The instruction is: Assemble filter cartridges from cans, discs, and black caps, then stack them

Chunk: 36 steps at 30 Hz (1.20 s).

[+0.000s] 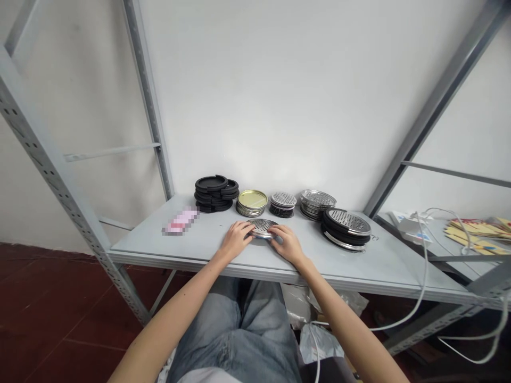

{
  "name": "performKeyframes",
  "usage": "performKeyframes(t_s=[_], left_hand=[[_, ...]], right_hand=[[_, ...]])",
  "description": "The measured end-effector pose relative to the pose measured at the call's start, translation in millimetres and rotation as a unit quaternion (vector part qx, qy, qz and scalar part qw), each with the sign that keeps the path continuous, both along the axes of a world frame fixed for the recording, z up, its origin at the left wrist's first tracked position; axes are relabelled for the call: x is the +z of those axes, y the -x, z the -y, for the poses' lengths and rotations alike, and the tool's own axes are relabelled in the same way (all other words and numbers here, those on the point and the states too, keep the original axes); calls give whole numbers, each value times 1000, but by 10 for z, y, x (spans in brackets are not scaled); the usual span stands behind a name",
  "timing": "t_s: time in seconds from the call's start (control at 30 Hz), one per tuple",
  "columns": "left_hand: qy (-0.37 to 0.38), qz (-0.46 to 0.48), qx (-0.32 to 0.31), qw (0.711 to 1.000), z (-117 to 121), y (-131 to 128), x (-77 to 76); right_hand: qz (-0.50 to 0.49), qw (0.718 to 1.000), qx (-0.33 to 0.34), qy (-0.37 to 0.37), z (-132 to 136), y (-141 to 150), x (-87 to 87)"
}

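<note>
A round perforated metal disc with a shiny rim (262,227) lies at the front middle of the grey table, between my two hands. My left hand (238,239) has its fingers curled on the disc's left edge. On the opposite edge, my right hand (288,243) grips with its fingers over the rim. Behind the disc stand a stack of gold-coloured round lids (253,199) and a stack of smaller perforated discs (283,200). Both thumbs are partly hidden by the hands.
Black rings (213,194) are piled at the back left, near a blurred pink item (181,221). Wide metal rings (318,201) stand at the back right. Black-rimmed perforated discs (346,229) are stacked nearer. Metal posts (146,90) frame the table (159,251); a white cable (423,282) hangs right.
</note>
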<state>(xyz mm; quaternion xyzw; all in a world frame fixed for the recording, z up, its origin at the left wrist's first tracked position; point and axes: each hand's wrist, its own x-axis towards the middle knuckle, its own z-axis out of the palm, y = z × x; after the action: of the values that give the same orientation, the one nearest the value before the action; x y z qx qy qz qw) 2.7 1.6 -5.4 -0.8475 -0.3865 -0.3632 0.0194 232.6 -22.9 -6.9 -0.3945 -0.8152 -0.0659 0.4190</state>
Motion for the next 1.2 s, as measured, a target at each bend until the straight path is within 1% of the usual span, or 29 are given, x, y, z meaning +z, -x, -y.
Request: performKeyframes(t_s=[0.17,0.37,0.47,0.57,0.7,0.87,0.97,1.07,1.2], left_hand=[[1,-4,0,1000,-14,4,-12],[-2,-12,-38,999,2,14,18],[-7,3,-33,999,11,8,20],[-5,18,-21,1000,9,3,9],[7,8,-6,1000,7,6,7],[4,-11,-3,1000,19,9,15],[-2,-6,-4,1000,23,9,11],[-5,4,-6,1000,15,9,0],[-4,-6,-19,1000,-16,8,-25]], right_hand=[[-11,1000,3,14,-5,4,-10],[13,1000,2,-10,38,20,41],[6,1000,12,-8,27,4,27],[-24,999,20,-5,-6,-24,-15],[-44,999,19,-1,-24,-34,-39],[10,999,0,-34,13,11,8],[40,999,3,-33,29,26,26],[48,998,6,-29,26,29,23],[46,998,0,-31,5,27,3]])
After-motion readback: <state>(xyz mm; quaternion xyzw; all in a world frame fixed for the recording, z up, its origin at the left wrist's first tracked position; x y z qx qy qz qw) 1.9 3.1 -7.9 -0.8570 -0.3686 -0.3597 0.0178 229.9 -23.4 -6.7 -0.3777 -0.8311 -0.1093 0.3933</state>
